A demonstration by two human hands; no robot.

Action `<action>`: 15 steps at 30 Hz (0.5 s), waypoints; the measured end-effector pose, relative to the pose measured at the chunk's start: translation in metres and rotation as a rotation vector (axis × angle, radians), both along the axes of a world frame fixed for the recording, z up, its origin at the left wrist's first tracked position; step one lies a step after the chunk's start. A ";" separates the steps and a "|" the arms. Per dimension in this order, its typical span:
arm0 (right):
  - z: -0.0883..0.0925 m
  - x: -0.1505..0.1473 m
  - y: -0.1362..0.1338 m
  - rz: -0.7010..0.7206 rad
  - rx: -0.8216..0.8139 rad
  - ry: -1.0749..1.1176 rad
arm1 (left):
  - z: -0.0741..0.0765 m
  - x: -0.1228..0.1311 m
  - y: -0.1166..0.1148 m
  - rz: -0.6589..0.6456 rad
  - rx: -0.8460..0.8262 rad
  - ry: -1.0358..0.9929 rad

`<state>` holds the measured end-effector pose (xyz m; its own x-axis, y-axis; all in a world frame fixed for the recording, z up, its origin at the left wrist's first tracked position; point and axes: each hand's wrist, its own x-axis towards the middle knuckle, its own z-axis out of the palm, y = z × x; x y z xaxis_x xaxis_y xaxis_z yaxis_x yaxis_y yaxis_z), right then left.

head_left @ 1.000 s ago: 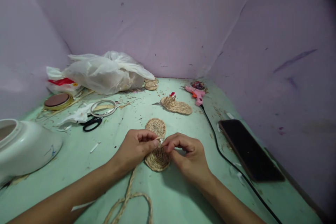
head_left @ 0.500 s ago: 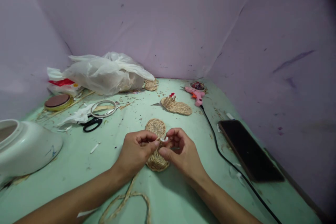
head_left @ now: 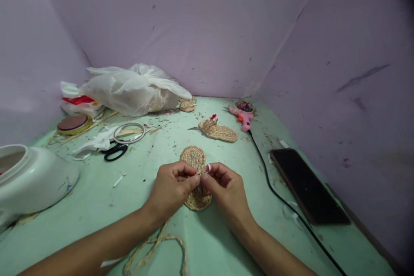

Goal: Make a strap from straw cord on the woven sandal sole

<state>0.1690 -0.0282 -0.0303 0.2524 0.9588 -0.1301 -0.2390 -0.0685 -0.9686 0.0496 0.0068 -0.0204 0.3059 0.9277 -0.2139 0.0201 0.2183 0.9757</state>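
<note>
Below both hands, a coiled straw sole [head_left: 193, 155] lies lengthwise on the green table. My left hand [head_left: 174, 186] is closed, thumb and forefinger pinching a braided straw cord [head_left: 184, 248] over the middle of the sole. From there the cord runs down under that hand and loops on the table near the front edge. My right hand [head_left: 229, 185] is closed too, its fingertips meeting the left ones on the cord's end. A small white strip [head_left: 208, 167] sticks up at the right fingertips. Both thumbs partly hide the pinched end.
Farther back lie a small straw slipper [head_left: 220, 131] with a red trim and a pink glue gun [head_left: 243, 118], its black cable running down the right side past a phone [head_left: 308, 185]. Leftward are scissors [head_left: 115, 152], a tape roll [head_left: 129, 133], a plastic bag [head_left: 129, 90] and a white pot [head_left: 42, 177].
My right fingers have closed in on the cord's end and now touch the left fingertips. The sole's near end has swung slightly right. The whole view has shifted a little.
</note>
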 end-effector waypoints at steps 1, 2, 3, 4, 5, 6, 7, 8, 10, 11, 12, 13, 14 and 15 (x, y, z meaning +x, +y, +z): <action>0.001 0.000 0.000 -0.006 -0.011 0.003 | 0.000 0.000 0.000 -0.003 -0.006 0.002; 0.001 0.000 0.000 -0.011 -0.021 0.006 | 0.000 -0.001 -0.001 -0.008 -0.013 0.005; 0.002 -0.001 0.000 -0.017 -0.029 0.007 | 0.000 -0.001 -0.001 -0.013 -0.022 0.007; 0.003 -0.001 0.000 -0.022 -0.036 0.007 | 0.000 -0.002 -0.001 -0.019 -0.031 0.006; 0.004 0.000 0.000 -0.031 -0.042 0.006 | 0.000 -0.002 -0.001 -0.027 -0.039 0.003; 0.005 0.000 0.000 -0.040 -0.050 0.002 | 0.000 -0.003 -0.001 -0.035 -0.045 -0.002; 0.005 0.000 0.000 -0.049 -0.057 -0.002 | -0.001 -0.003 0.000 -0.044 -0.049 -0.006; 0.005 0.001 -0.001 -0.056 -0.062 -0.004 | -0.002 -0.004 0.001 -0.055 -0.049 -0.009; 0.005 0.002 -0.001 -0.057 -0.062 0.005 | -0.003 -0.005 0.003 -0.077 -0.042 -0.013; 0.004 0.002 -0.001 -0.052 -0.058 0.016 | -0.004 -0.005 0.004 -0.087 -0.037 -0.013; 0.004 0.002 -0.002 -0.047 -0.056 0.026 | -0.004 -0.005 0.005 -0.094 -0.032 -0.012; 0.003 0.003 -0.002 -0.042 -0.055 0.033 | -0.004 -0.005 0.006 -0.100 -0.029 -0.010; 0.003 0.003 -0.002 -0.039 -0.056 0.036 | -0.003 -0.005 0.007 -0.102 -0.028 -0.008; 0.003 0.003 -0.002 -0.038 -0.055 0.034 | -0.002 -0.005 0.007 -0.101 -0.027 -0.008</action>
